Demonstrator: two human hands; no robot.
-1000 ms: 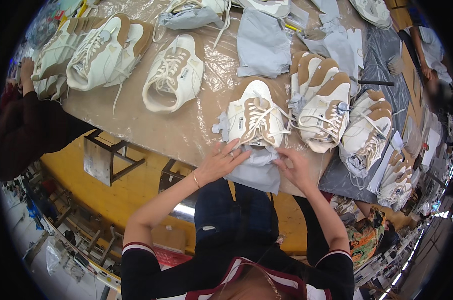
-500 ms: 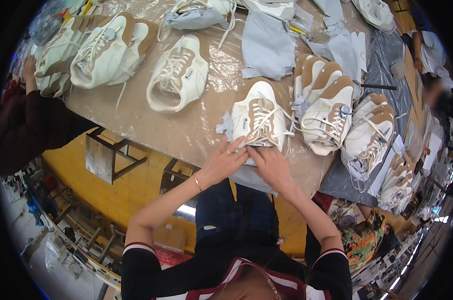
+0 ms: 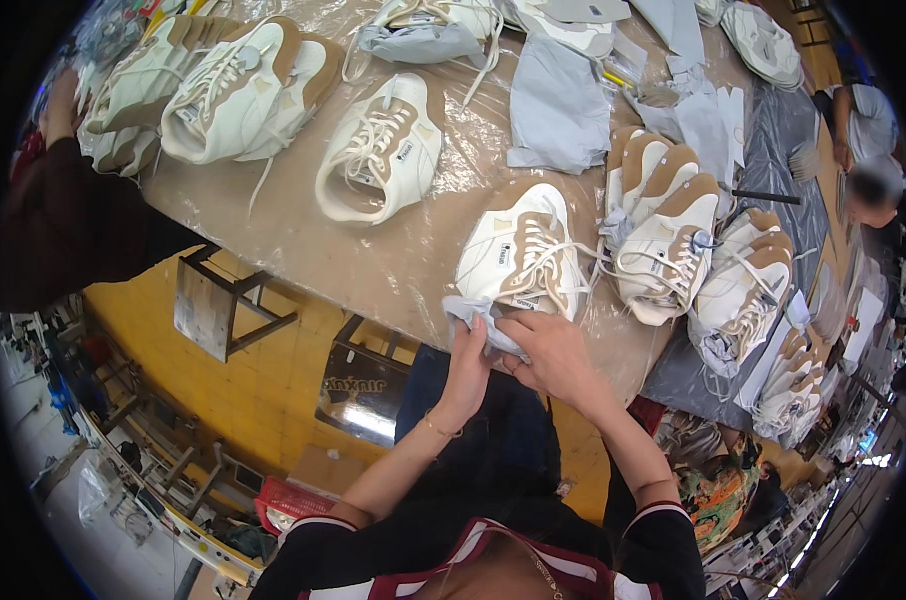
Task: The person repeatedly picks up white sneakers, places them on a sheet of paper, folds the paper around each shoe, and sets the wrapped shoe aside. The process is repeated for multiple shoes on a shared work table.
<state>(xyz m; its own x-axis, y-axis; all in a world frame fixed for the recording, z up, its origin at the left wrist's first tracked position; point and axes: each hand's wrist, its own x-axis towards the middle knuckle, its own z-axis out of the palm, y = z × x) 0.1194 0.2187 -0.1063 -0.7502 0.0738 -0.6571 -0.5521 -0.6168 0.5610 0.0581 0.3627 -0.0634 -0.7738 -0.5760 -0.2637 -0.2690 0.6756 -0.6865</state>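
Note:
A white and brown sneaker [image 3: 498,255] lies on the plastic-covered table right in front of me, toe pointing away and laces loose. At its heel end, my left hand [image 3: 465,370] pinches a crumpled piece of grey-blue paper [image 3: 465,308] between thumb and fingers. My right hand [image 3: 553,355] is closed on the paper's other side, near the shoe's opening, its fingertips partly hidden. Both hands sit at the table's near edge, and the shoe's inside is hidden by them.
More sneakers stand nearby: one [image 3: 385,150] left of centre, several to the right [image 3: 663,255] and far left [image 3: 228,100]. Grey paper sheets [image 3: 558,105] lie beyond. At the left, another person's dark sleeve [image 3: 68,225] reaches in; a stool [image 3: 205,315] stands below the table edge.
My hands have come back from the shoe's heel opening. The crumpled paper, earlier lying left of the shoe, is now between my fingers. The view has shifted slightly.

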